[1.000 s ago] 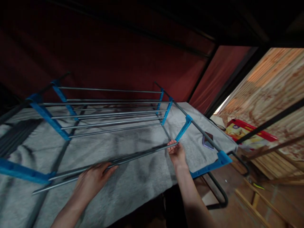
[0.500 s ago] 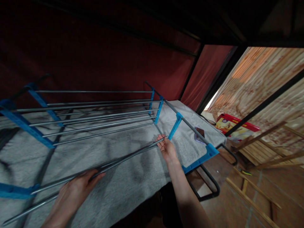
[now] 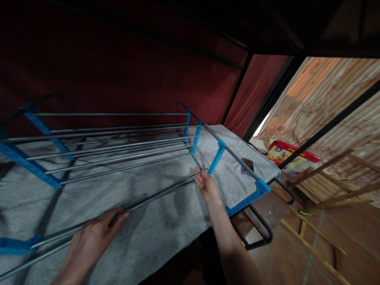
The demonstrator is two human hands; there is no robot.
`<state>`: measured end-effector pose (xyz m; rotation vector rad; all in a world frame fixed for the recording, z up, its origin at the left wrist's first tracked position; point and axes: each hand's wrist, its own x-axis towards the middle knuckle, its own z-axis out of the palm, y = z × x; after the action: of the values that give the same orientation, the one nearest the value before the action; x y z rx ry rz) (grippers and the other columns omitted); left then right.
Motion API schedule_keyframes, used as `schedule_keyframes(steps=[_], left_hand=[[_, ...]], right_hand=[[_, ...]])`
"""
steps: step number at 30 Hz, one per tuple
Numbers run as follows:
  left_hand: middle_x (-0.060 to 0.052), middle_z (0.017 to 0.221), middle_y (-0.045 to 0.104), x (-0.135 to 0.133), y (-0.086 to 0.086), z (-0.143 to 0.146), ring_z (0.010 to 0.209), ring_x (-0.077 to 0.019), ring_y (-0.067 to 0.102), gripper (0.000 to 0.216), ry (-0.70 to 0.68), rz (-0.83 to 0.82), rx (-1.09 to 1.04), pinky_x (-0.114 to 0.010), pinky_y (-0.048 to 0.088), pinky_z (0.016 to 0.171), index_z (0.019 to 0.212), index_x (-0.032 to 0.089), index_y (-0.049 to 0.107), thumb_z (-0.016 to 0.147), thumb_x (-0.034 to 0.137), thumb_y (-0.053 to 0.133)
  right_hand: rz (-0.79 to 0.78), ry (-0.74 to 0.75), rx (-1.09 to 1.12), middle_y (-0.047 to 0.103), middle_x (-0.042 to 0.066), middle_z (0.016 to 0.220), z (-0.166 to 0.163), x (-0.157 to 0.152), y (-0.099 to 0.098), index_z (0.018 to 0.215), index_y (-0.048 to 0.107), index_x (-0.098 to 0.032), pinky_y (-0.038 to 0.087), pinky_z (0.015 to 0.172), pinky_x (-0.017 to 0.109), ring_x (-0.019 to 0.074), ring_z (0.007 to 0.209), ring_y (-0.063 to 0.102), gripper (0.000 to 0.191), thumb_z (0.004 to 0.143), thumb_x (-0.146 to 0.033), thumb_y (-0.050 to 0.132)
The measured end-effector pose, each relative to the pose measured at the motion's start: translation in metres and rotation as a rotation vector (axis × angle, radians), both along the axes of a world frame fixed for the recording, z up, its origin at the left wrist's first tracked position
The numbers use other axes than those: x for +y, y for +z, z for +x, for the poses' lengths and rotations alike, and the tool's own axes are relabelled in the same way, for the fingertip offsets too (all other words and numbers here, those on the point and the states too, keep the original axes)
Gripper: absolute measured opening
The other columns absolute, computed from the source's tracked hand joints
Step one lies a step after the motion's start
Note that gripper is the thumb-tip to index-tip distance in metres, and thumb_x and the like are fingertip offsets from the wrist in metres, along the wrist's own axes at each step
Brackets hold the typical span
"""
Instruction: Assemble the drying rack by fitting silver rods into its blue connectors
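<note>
A rack with metal tubes, blue plastic brackets and dark side frames lies across a grey cloth point(image 3: 166, 209). My left hand point(image 3: 96, 233) is wrapped around two metal tubes point(image 3: 160, 196) at the near side. My right hand point(image 3: 207, 184) holds the far end of these tubes between thumb and fingers, close beside a blue bracket point(image 3: 217, 157). Farther back, several tubes point(image 3: 127, 153) run between the left blue bracket point(image 3: 32, 164) and the right blue bracket point(image 3: 197, 138). Another blue bracket point(image 3: 249, 198) hangs on the right side frame, nearest me.
A phone point(image 3: 247, 167) lies on the cloth beyond the right side frame point(image 3: 237, 158). On the right are a red and yellow box point(image 3: 292, 157), wooden frames point(image 3: 317, 245) on the floor and a dark post point(image 3: 273, 99). A dark red curtain point(image 3: 133, 79) hangs behind.
The view has shifted slightly, so the rack sits a little farther left. Both hands keep their hold on the tubes, with the right hand still at the bracket.
</note>
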<state>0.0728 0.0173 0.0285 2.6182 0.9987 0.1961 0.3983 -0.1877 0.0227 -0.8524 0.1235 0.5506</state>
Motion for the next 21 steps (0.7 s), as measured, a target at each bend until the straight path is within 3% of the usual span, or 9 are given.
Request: schedule_keyframes(steps=[6,15,21], left_hand=[[-0.01,0.109,0.08,0.005,-0.005,0.0,0.097,-0.0328,0.077,0.049,-0.028,0.077,0.021,-0.041,0.059,0.084,0.114,0.025,0.073,0.098,0.056,0.041],[-0.006,0.096,0.079,0.001,-0.004,0.002,0.088,-0.0287,0.077,0.044,0.007,0.029,0.065,-0.035,0.055,0.072,0.113,0.027,0.066,0.099,0.059,0.039],[-0.011,0.112,0.081,-0.005,0.006,0.008,0.097,-0.0315,0.075,0.056,-0.051,0.068,-0.048,-0.044,0.058,0.092,0.11,0.023,0.073,0.096,0.061,0.035]], right_hand=[[0.007,-0.003,0.026,0.082,0.003,0.092,0.001,-0.001,0.005,0.082,0.064,-0.022,0.063,0.075,0.025,0.0125,0.078,0.076,0.017,0.092,-0.01,0.07],[0.009,-0.035,0.046,0.078,0.003,0.079,0.001,0.002,0.007,0.079,0.064,-0.021,0.064,0.073,0.024,0.0129,0.071,0.074,0.019,0.092,-0.008,0.069],[0.006,-0.029,0.049,0.078,0.001,0.08,0.001,0.002,0.006,0.078,0.063,-0.021,0.065,0.073,0.026,0.013,0.072,0.075,0.021,0.09,-0.005,0.069]])
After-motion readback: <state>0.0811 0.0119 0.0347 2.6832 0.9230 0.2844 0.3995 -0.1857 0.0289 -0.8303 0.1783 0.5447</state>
